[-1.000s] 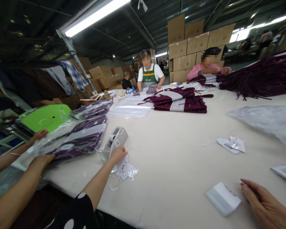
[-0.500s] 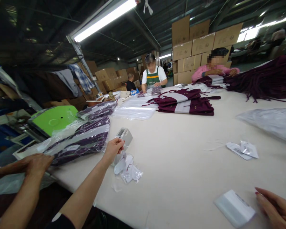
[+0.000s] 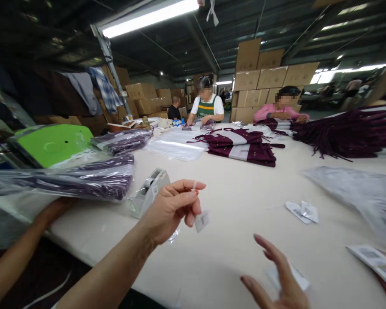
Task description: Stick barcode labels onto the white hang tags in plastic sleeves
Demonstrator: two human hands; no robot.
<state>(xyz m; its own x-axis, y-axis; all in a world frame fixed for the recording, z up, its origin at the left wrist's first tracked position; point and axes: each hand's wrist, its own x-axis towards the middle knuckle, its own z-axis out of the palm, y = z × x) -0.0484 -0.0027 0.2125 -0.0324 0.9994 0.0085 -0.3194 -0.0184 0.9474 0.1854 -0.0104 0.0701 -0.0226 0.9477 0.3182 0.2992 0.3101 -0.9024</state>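
A worker's left hand [image 3: 175, 206] is now clear of the dispenser [image 3: 152, 193], just to its right, where half a second ago it covered the dispenser's near part. Thumb and forefinger pinch together on a small clear strip [image 3: 194, 186], apparently tape; the other fingers curl. A small tag [image 3: 202, 221] shows just beneath them, right of the dispenser; whether it hangs from the fingers or lies on the table [image 3: 228, 244] cannot be told.

The right hand [image 3: 289, 296], lately beside a flat packet [image 3: 299, 277], now spreads over it, thumb and fingers wide apart, well to the near right of the dispenser. Whether it touches the packet is unclear. The shift suggests the work now lies between the two hands rather than at the dispenser.

Left of the dispenser, a clear bag [image 3: 109, 176] holds folded purple cloth; a co-worker's arm [image 3: 51, 212] now reaches beneath it, the fingers hidden. Beyond the dispenser, a second bag [image 3: 125, 140] holds more purple cloth, and flat clear plastic [image 3: 176, 146] lies nearby. Well to the dispenser's right, two sleeves [image 3: 302, 211] appear to hold printed cards. Far behind it stand stacked cartons [image 3: 252, 98], their contents unseen.
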